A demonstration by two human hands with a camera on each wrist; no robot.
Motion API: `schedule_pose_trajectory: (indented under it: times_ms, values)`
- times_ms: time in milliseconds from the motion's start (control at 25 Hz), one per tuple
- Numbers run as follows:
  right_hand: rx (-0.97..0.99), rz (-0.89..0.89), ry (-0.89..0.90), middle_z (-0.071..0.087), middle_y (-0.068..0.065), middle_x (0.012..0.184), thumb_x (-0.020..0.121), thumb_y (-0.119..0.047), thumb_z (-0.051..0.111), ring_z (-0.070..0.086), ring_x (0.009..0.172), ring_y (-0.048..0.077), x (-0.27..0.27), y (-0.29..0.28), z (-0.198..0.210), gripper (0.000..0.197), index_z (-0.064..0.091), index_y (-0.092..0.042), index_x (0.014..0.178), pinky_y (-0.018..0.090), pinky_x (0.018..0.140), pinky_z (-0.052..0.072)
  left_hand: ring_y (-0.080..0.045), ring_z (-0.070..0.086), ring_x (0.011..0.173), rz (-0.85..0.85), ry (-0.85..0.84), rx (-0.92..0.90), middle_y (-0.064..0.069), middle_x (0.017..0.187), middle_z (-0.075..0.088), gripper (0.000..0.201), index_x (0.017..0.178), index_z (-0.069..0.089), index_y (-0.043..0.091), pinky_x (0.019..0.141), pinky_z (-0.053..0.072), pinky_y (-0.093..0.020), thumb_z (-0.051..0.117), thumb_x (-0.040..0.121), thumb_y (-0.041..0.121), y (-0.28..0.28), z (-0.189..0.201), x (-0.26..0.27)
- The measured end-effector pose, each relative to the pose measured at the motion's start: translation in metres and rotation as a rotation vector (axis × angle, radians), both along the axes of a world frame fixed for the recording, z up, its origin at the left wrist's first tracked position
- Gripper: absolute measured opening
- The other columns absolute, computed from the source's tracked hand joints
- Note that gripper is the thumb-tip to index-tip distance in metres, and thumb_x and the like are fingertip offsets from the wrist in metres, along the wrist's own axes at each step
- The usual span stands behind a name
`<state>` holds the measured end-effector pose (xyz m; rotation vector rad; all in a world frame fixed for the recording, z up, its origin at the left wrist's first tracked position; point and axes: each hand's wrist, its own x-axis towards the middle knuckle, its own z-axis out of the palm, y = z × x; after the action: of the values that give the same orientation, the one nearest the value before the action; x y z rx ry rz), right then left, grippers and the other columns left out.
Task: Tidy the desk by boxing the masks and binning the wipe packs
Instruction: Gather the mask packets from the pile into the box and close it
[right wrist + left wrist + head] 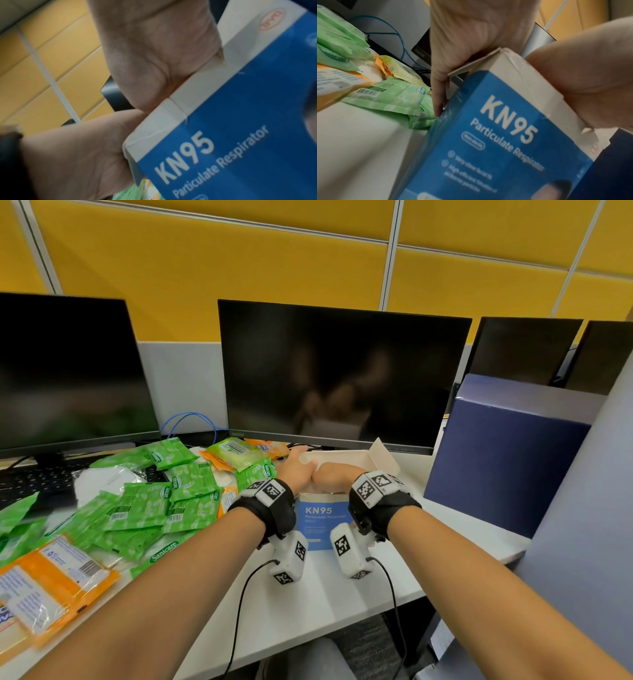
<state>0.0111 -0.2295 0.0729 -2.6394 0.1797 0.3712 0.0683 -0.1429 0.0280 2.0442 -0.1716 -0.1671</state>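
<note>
The blue-and-white KN95 mask box (322, 518) stands on the desk near the front edge, its top open and a flap (380, 455) raised. My left hand (296, 470) holds the box's top left corner, thumb down its left side (440, 94). My right hand (334, 475) sits beside it, palm on the front rim (154, 54), fingers curled down into the opening and hidden. A white mask (102, 479) lies at the left among green wipe packs (154, 508) and orange packs (51, 583).
Two dark monitors (342, 371) stand behind the box, with a keyboard (34, 481) and a blue cable (191, 422) at the left. A tall navy box (507, 460) stands close on the right. Bare white desk (325, 594) lies in front.
</note>
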Motion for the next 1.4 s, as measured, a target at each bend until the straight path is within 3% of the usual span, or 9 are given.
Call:
schedule_pose_trajectory:
  times_ms: [80,200,520,600,880,1000,1120,1280,1400]
  values:
    - [0.019,-0.03,0.017,0.057,0.017,0.123,0.101,-0.02,0.037,0.052,0.102,0.025,0.004,-0.005,-0.002,0.039,0.051,0.001,0.13,0.034,0.095,0.042,-0.031,0.045,0.128,0.025,0.006,-0.041,-0.013,0.144,0.042,0.054,0.145,0.032,0.023,0.104,0.04,-0.037,0.052,0.096,0.024,0.001,-0.002,0.003]
    - [0.04,-0.133,-0.025,0.055,0.013,0.129,0.096,-0.022,0.05,0.054,0.115,0.027,0.002,-0.016,-0.006,0.042,0.045,-0.004,0.133,0.031,0.089,0.042,-0.034,0.04,0.13,0.073,-0.005,0.04,-0.017,0.146,0.035,0.046,0.143,0.035,0.023,0.106,0.035,-0.039,0.045,0.099,0.028,-0.001,-0.003,0.003]
    - [-0.204,-0.037,-0.211,0.058,0.014,0.128,0.097,-0.013,0.048,0.055,0.118,0.027,0.022,-0.002,-0.019,0.031,0.055,-0.003,0.125,0.032,0.096,0.043,-0.037,0.049,0.114,0.117,-0.091,0.106,-0.018,0.139,0.034,0.038,0.134,0.044,0.024,0.095,0.041,-0.036,0.039,0.097,0.016,-0.005,-0.006,0.004]
    - [-0.139,-0.009,-0.105,0.051,0.018,0.137,0.102,-0.014,0.039,0.048,0.127,0.028,0.023,0.001,-0.023,0.036,0.05,0.001,0.133,0.031,0.103,0.035,-0.037,0.049,0.115,0.111,-0.102,0.09,-0.018,0.138,0.035,0.036,0.133,0.045,0.023,0.098,0.04,-0.038,0.042,0.098,0.024,-0.005,-0.005,0.002]
    - [-0.062,0.028,0.037,0.049,0.014,0.14,0.102,-0.036,0.032,0.049,0.125,0.029,0.016,-0.013,-0.015,0.048,0.05,-0.005,0.133,0.036,0.105,0.036,-0.039,0.043,0.129,0.197,0.083,0.052,-0.022,0.147,0.029,0.083,0.152,0.01,0.016,0.107,0.039,-0.041,0.063,0.089,0.028,-0.01,-0.006,0.01]
    - [0.021,0.013,0.053,0.045,0.012,0.145,0.102,-0.047,0.022,0.044,0.13,0.029,0.013,-0.015,-0.02,0.059,0.047,-0.007,0.137,0.039,0.11,0.03,-0.037,0.046,0.129,0.117,0.142,-0.063,-0.019,0.147,0.039,0.074,0.153,0.004,0.019,0.107,0.04,-0.047,0.047,0.096,0.036,-0.01,-0.012,0.019]
    - [0.164,-0.017,0.027,0.047,0.007,0.143,0.1,-0.05,0.033,0.048,0.127,0.026,0.015,-0.019,-0.018,0.057,0.043,-0.011,0.139,0.037,0.108,0.035,-0.04,0.052,0.121,0.083,0.181,-0.128,-0.019,0.141,0.044,0.06,0.153,0.001,0.024,0.102,0.044,-0.052,0.031,0.101,0.026,-0.004,-0.018,0.028]
    - [0.014,-0.001,0.058,0.044,0.006,0.146,0.099,-0.052,0.033,0.043,0.132,0.026,0.013,-0.016,-0.014,0.059,0.039,-0.014,0.143,0.037,0.11,0.031,-0.04,0.043,0.13,0.064,0.154,-0.079,-0.015,0.15,0.033,0.057,0.151,0.014,0.028,0.107,0.038,-0.052,0.036,0.099,0.035,-0.006,-0.024,0.034]
    - [-0.046,-0.044,-0.007,0.045,0.011,0.145,0.097,-0.058,0.027,0.044,0.131,0.03,0.021,-0.016,-0.006,0.069,0.041,-0.009,0.143,0.04,0.105,0.035,-0.033,0.031,0.14,0.003,0.01,0.057,-0.011,0.154,0.028,0.052,0.149,0.025,0.023,0.115,0.026,-0.042,0.028,0.1,0.042,-0.001,-0.013,0.023]
